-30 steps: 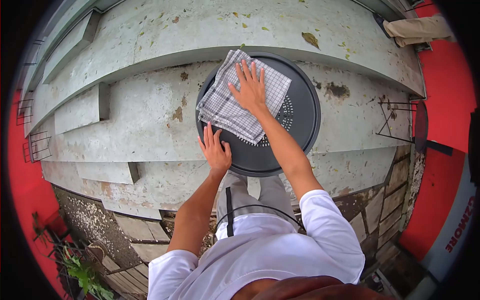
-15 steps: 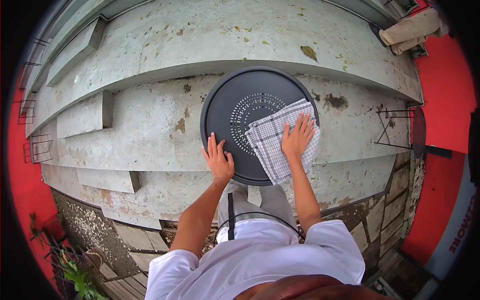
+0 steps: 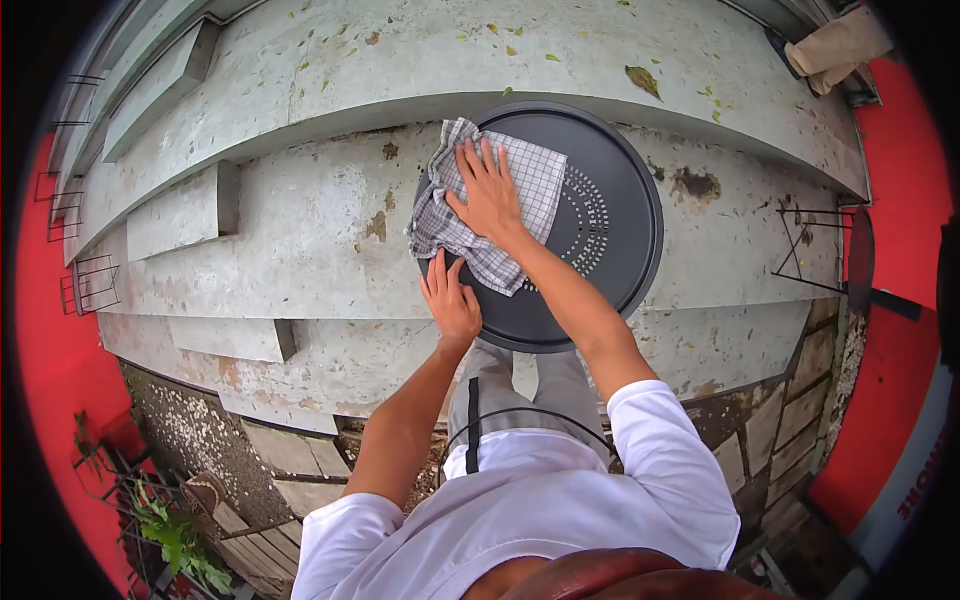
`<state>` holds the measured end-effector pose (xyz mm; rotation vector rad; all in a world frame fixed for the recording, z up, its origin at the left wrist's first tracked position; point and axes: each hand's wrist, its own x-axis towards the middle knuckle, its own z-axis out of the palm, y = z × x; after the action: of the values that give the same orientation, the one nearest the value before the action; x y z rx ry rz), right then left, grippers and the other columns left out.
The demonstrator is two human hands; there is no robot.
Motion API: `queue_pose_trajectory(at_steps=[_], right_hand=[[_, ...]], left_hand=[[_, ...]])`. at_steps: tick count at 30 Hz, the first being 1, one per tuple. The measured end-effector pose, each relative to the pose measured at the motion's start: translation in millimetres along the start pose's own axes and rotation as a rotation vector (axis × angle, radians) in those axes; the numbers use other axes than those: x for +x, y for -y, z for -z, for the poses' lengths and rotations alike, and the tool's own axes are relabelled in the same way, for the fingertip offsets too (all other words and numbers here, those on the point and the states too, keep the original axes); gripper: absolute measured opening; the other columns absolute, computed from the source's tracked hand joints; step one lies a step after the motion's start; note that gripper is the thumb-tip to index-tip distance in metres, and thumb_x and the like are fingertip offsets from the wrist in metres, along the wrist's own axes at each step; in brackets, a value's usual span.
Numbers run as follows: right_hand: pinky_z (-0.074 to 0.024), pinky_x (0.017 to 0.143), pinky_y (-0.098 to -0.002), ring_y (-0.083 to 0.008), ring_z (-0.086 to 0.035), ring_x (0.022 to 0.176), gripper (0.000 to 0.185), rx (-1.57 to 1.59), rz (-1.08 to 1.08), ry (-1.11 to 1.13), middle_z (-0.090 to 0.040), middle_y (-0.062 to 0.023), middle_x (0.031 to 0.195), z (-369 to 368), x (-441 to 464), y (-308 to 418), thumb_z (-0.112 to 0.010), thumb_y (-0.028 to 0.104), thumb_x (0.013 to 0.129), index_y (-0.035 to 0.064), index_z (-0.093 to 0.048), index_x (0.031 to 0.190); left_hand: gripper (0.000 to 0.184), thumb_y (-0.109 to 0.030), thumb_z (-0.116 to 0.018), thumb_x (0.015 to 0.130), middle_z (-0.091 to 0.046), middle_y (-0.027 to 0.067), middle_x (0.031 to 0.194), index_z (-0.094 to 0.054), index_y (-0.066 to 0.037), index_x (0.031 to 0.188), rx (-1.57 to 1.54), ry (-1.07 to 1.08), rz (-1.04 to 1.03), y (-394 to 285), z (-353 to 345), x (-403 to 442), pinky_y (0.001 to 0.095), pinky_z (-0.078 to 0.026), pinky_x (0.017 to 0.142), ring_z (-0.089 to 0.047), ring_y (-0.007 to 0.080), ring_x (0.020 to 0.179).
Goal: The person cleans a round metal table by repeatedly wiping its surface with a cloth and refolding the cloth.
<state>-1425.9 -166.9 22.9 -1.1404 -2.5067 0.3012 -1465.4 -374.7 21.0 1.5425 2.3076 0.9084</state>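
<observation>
A round dark grey tabletop (image 3: 600,290) with rings of small punched holes stands in front of my legs. Over its upper left part lies a checked grey-and-white cloth (image 3: 540,185), bunched at its left edge and covering part of the holes. My right hand (image 3: 490,197) rests flat on the cloth with its fingers spread, my forearm reaching across the tabletop. At the near left rim is my left hand (image 3: 453,305), its fingers stretched onto the edge just below the cloth.
Worn concrete steps (image 3: 300,230) surround the tabletop, with fallen leaves (image 3: 642,80) farther up. Wire frames stand at both sides, one a black frame (image 3: 800,240) on the right. A person's trouser leg (image 3: 835,45) shows at the upper right. Green plants (image 3: 175,540) grow lower left.
My right hand and the cloth have moved from the tabletop's right side to its upper left, and the cloth has crumpled on the left. My left hand stays by the rim.
</observation>
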Motion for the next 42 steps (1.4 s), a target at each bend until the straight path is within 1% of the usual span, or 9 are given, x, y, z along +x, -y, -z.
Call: queue_pose_trajectory(at_steps=[4, 5, 9, 13, 21, 27, 32, 38, 42], right_hand=[[-0.0162, 0.125, -0.0557, -0.0385, -0.026, 0.152, 0.069, -0.050, 0.108, 0.034, -0.035, -0.0081, 0.164, 20, 1, -44, -0.055, 0.049, 0.099, 0.0169, -0.039, 0.158], [-0.0161, 0.125, -0.0570, -0.0382, -0.026, 0.152, 0.065, -0.074, 0.014, 0.008, -0.034, -0.0044, 0.165, 28, 0, -63, -0.052, 0.049, 0.101, 0.0224, -0.039, 0.158], [-0.0098, 0.124, -0.0612, -0.0376, -0.023, 0.154, 0.062, -0.188, -0.285, 0.007, -0.029, -0.0046, 0.168, 63, -42, -135, -0.044, 0.047, 0.105, 0.0210, -0.034, 0.161], [-0.0088, 0.125, -0.0589, -0.0407, -0.019, 0.154, 0.064, -0.271, -0.545, -0.040, -0.025, -0.0101, 0.169, 84, -136, -125, -0.043, 0.046, 0.105, 0.0156, -0.033, 0.161], [-0.0092, 0.125, -0.0554, -0.0436, -0.020, 0.154, 0.068, -0.313, -0.667, -0.029, -0.022, -0.0169, 0.169, 91, -173, -95, -0.043, 0.043, 0.105, 0.0099, -0.029, 0.162], [-0.0064, 0.124, -0.0618, -0.0458, -0.018, 0.154, 0.069, -0.330, -0.597, 0.008, -0.021, -0.0184, 0.169, 55, -74, -125, -0.038, 0.048, 0.106, 0.0098, -0.027, 0.162], [-0.0038, 0.123, -0.0631, -0.0482, -0.015, 0.153, 0.071, -0.242, -0.343, 0.005, -0.020, -0.0174, 0.169, 9, 10, -55, -0.040, 0.051, 0.104, 0.0107, -0.029, 0.162], [-0.0114, 0.124, -0.0604, -0.0442, -0.022, 0.153, 0.070, -0.081, 0.035, 0.102, -0.025, -0.0096, 0.169, 5, -26, 24, -0.055, 0.043, 0.099, 0.0163, -0.035, 0.160], [-0.0138, 0.125, -0.0591, -0.0420, -0.024, 0.153, 0.069, -0.076, 0.064, 0.131, -0.026, -0.0076, 0.168, 13, -46, 22, -0.057, 0.042, 0.099, 0.0208, -0.036, 0.160]], left_hand=[[0.049, 0.001, -0.049, 0.082, -0.042, 0.0197, 0.156, -0.059, -0.005, 0.129, 0.019, -0.011, -0.018, -3, 3, 2, 0.0591, -0.019, 0.119, -0.037, 0.0398, 0.144], [0.048, 0.001, -0.049, 0.082, -0.042, 0.0191, 0.156, -0.059, -0.004, 0.129, 0.018, -0.021, -0.030, -4, 4, 2, 0.0579, -0.020, 0.119, -0.037, 0.0395, 0.144], [0.046, 0.001, -0.048, 0.083, -0.040, 0.0164, 0.159, -0.059, -0.004, 0.128, 0.015, -0.025, -0.040, -6, 6, 3, 0.0571, -0.022, 0.118, -0.036, 0.0373, 0.145], [0.045, 0.001, -0.048, 0.084, -0.038, 0.0142, 0.161, -0.059, -0.006, 0.127, 0.003, -0.020, -0.024, -9, 7, 1, 0.0577, -0.021, 0.119, -0.036, 0.0356, 0.146], [0.048, 0.006, -0.049, 0.084, -0.037, 0.0129, 0.162, -0.061, -0.006, 0.128, 0.009, -0.019, -0.015, -4, 5, -1, 0.0601, -0.021, 0.119, -0.035, 0.0351, 0.148], [0.048, 0.007, -0.046, 0.083, -0.039, 0.0131, 0.161, -0.064, -0.006, 0.125, -0.022, -0.055, 0.027, 0, 7, 0, 0.0553, -0.022, 0.119, -0.037, 0.0353, 0.146], [0.047, 0.008, -0.047, 0.083, -0.040, 0.0130, 0.160, -0.063, -0.005, 0.124, -0.023, -0.029, 0.028, 2, 9, 1, 0.0589, -0.022, 0.119, -0.037, 0.0350, 0.146], [0.043, 0.007, -0.048, 0.080, -0.044, 0.0181, 0.154, -0.062, -0.003, 0.119, -0.021, -0.038, 0.018, 10, -1, -5, 0.0617, -0.021, 0.119, -0.036, 0.0384, 0.146], [0.039, 0.006, -0.050, 0.080, -0.045, 0.0215, 0.151, -0.061, -0.002, 0.117, -0.012, -0.053, -0.003, 11, -3, -5, 0.0610, -0.022, 0.119, -0.037, 0.0401, 0.144]])
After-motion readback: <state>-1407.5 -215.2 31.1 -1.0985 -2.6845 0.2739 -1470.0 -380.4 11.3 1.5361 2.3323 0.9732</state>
